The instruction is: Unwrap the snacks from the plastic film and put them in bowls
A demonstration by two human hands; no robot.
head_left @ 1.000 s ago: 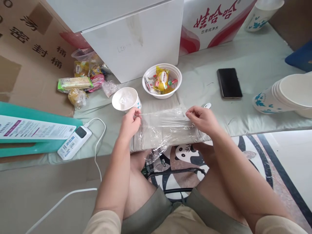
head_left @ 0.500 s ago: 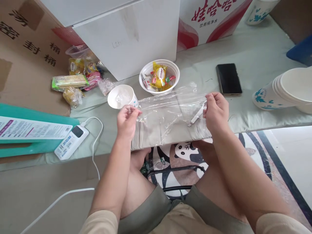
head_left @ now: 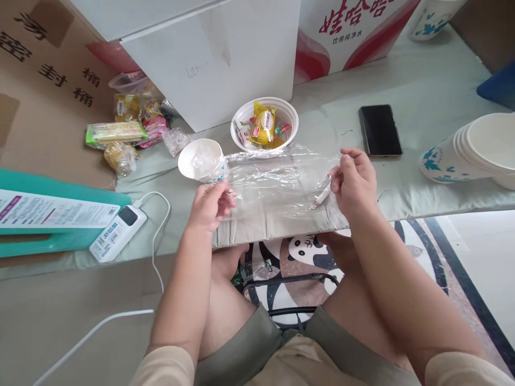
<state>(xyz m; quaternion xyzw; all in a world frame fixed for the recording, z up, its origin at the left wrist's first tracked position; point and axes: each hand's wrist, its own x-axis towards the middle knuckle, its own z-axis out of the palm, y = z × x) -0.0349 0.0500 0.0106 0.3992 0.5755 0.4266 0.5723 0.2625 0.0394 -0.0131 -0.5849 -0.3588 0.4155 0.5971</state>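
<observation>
A sheet of clear plastic film [head_left: 277, 174] is spread between my two hands above the front of the cloth-covered table. My left hand [head_left: 212, 206] pinches its left edge, just below a white paper cup [head_left: 203, 161] that has crumpled clear plastic inside. On the right side, my right hand [head_left: 354, 179] has its fingers closed on the film's other edge. A small white strip [head_left: 321, 195] lies under the film beside my right fingers. Behind the film is a white bowl [head_left: 293, 120] holding wrapped snacks [head_left: 263, 124].
Wrapped snacks [head_left: 116, 133] lie at the left, near a cardboard box [head_left: 52, 118]. A white power bank [head_left: 118, 234] with a cable rests by a green package [head_left: 60, 241]. Rightwards are a phone [head_left: 380, 130] and stacked paper cups [head_left: 446, 155]. White boxes [head_left: 241, 59] stand behind.
My left hand has moved slightly down and left, and its fingers have shifted on the film. The film hangs lower and its folds have spread out. My right fingers have shifted a little.
</observation>
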